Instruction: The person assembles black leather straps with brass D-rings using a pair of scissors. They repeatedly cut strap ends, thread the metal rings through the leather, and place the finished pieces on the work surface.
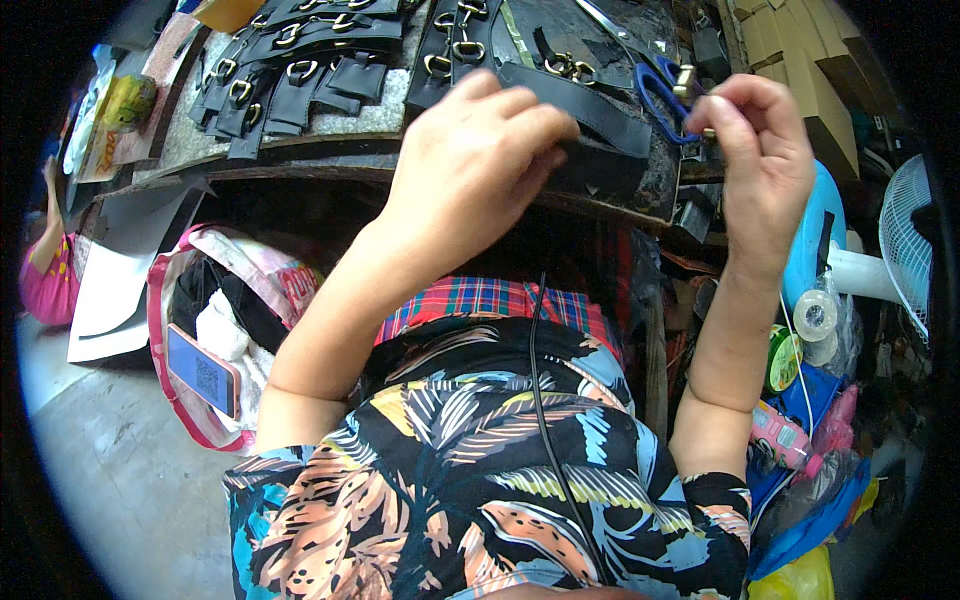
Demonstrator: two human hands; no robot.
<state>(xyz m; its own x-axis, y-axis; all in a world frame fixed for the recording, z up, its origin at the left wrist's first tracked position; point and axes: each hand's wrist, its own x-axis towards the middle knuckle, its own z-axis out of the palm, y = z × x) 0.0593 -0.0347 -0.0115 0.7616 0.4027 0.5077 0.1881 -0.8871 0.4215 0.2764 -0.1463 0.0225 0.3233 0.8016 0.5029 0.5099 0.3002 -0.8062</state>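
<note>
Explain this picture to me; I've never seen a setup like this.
There is no robot here. You see a person's own two bare hands, filmed from above by a wide fisheye camera worn on the head, so straight edges bend near the rim. The patterned shirt below is the wearer's.

On the workbench lie black strap pieces with gold-coloured buckles, a wide black strap and blue-handled scissors.

The right hand appears to pinch a small gold-coloured metal fitting beside the scissors' handles. The left hand is over the front of the bench, near the wide strap; its fingers are curled and mostly hidden, so I can't tell whether it holds anything.
</note>
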